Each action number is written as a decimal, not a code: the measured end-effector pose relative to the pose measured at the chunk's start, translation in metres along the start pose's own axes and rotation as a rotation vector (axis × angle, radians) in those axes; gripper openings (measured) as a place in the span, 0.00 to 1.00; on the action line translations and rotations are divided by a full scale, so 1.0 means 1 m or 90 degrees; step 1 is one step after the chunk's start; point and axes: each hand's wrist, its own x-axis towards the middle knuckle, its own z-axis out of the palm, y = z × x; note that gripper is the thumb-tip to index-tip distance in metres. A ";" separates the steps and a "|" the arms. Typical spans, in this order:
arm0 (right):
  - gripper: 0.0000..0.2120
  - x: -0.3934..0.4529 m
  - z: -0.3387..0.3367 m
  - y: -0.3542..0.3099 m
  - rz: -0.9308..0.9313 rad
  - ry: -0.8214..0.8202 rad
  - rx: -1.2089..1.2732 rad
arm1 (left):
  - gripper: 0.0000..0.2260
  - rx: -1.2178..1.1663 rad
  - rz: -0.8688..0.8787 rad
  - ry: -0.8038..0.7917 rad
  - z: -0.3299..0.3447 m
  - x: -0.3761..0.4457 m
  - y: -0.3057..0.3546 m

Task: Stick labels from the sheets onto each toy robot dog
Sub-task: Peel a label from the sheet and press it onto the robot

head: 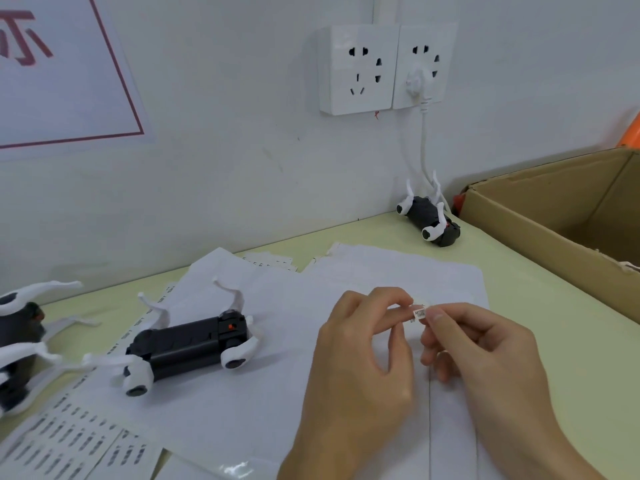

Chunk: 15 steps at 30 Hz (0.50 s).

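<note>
Head view: left hand [360,344] and right hand [485,348] both pinch 1 label [419,313].

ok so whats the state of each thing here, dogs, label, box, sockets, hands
label: off the sheet, pinched between both hands
left hand: pinching the label
right hand: pinching the label
middle toy dog: on its back, legs up
far toy dog: on its back by the wall
left toy dog: partly out of frame
cardboard box: open
left socket: unused
right socket: plug in
</note>
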 end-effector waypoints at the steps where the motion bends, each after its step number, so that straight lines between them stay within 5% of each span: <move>1: 0.13 0.000 0.000 0.000 -0.003 0.002 -0.001 | 0.16 0.000 -0.006 -0.006 0.000 0.000 0.000; 7: 0.12 -0.001 0.000 0.000 -0.013 0.002 0.001 | 0.16 0.018 -0.042 0.040 -0.011 0.008 0.010; 12: 0.15 -0.001 0.000 0.001 0.002 -0.024 -0.007 | 0.17 0.172 0.007 0.236 -0.062 0.031 0.024; 15: 0.19 0.000 -0.002 0.002 0.015 -0.042 0.004 | 0.21 0.377 -0.163 0.209 -0.107 0.032 0.015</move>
